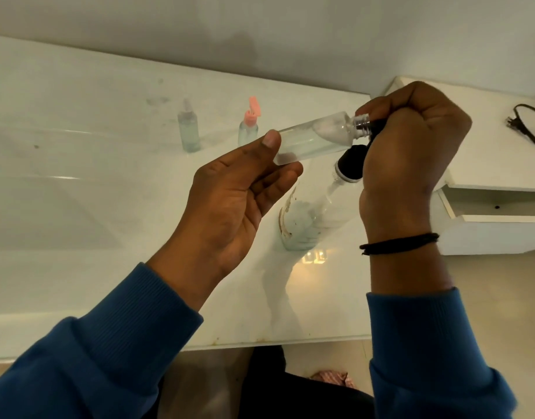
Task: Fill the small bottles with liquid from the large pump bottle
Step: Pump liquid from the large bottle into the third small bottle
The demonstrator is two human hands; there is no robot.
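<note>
My left hand (229, 192) holds a small clear bottle (317, 139) by its base, between thumb and fingers, tilted almost flat above the table. Its silver threaded neck (362, 122) points right into my right hand (411, 152). That hand is curled round the black pump head (352, 163) of the large clear pump bottle (305, 219), which stands on the white table (108, 207) below both hands. Some clear liquid lies inside the small bottle. Two more small bottles stand further back: one with a clear dropper tip (188, 128), one with an open pink flip cap (250, 122).
A white shelf unit (487, 213) with an open compartment stands at the right, with a dark cable (529, 125) on top of it. The table's front edge runs close to my body. A white wall rises behind the table.
</note>
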